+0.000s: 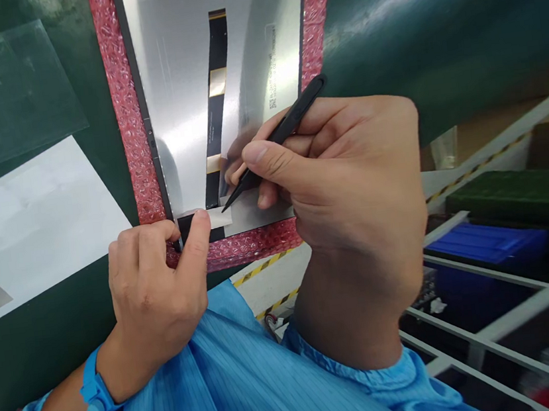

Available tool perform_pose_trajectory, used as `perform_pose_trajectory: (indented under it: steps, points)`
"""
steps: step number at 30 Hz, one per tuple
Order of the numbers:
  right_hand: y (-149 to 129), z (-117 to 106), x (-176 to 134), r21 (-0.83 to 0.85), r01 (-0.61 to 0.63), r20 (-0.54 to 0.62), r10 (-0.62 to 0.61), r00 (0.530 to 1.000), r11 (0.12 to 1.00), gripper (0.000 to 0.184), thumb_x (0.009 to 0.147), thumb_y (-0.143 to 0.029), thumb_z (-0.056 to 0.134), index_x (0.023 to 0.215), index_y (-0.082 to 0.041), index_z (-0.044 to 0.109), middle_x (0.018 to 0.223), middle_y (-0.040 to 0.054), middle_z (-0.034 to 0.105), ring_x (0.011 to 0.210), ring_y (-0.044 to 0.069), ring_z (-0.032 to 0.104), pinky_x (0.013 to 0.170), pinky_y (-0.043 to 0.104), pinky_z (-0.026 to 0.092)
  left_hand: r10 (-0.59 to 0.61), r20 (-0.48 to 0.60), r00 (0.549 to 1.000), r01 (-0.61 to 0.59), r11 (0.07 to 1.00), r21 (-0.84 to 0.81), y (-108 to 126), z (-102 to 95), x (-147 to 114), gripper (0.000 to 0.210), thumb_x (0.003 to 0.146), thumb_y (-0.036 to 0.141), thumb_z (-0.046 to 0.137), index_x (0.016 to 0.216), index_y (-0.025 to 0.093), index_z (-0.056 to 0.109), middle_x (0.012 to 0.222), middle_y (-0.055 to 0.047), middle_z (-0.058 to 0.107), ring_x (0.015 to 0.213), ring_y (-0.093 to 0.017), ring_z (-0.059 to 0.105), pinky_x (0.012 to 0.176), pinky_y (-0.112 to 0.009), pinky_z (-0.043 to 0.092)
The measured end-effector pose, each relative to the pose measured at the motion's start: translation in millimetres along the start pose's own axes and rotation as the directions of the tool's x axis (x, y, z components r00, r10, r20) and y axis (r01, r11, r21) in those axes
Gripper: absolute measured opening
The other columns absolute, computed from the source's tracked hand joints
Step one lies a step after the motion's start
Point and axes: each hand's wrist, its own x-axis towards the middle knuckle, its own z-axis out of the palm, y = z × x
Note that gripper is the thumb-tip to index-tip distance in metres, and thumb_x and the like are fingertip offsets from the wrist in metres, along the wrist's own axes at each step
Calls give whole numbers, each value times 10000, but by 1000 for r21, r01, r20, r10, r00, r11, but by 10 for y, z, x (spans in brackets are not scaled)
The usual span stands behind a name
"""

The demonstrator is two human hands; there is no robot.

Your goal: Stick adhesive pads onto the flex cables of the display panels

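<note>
A silver-backed display panel lies on pink bubble wrap, with a black flex cable running down its middle. My right hand is closed around black tweezers. Their tip touches or hovers just over a small whitish strip near the panel's lower edge; contact is hard to judge. My left hand grips the panel's lower left corner, thumb pressed on the black area beside the strip and the other fingers curled at the side edge. Whether those fingertips reach underneath is hidden.
On the green work surface, a white sheet with greyish rectangular pieces lies at left, below a clear plastic sheet. Lower right, beyond the table edge, are metal rails and a blue bin. A blue strap circles my left wrist.
</note>
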Motion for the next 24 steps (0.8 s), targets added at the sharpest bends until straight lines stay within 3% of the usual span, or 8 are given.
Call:
perform_pose_trajectory:
  steps: [16, 24]
  points:
    - [12, -14, -44, -50, 14, -89, -18, 996, 999, 184, 909, -169, 774, 771, -223, 666, 757, -4, 706, 550, 132, 595, 451, 243, 485, 62, 21, 998, -64, 992, 109, -9, 12, -10, 339, 979, 137, 692, 1316, 109, 712, 964, -146, 621, 895, -300, 527, 716, -398, 379]
    - [67, -38, -3, 61, 29, -60, -25, 998, 998, 214, 882, -176, 793, 733, -227, 648, 736, -1, 699, 526, 132, 584, 458, 255, 509, 119, 72, 990, -132, 970, 203, 45, -13, 19, 359, 1037, 295, 672, 1332, 91, 698, 1076, -180, 635, 1061, -355, 578, 810, -456, 414]
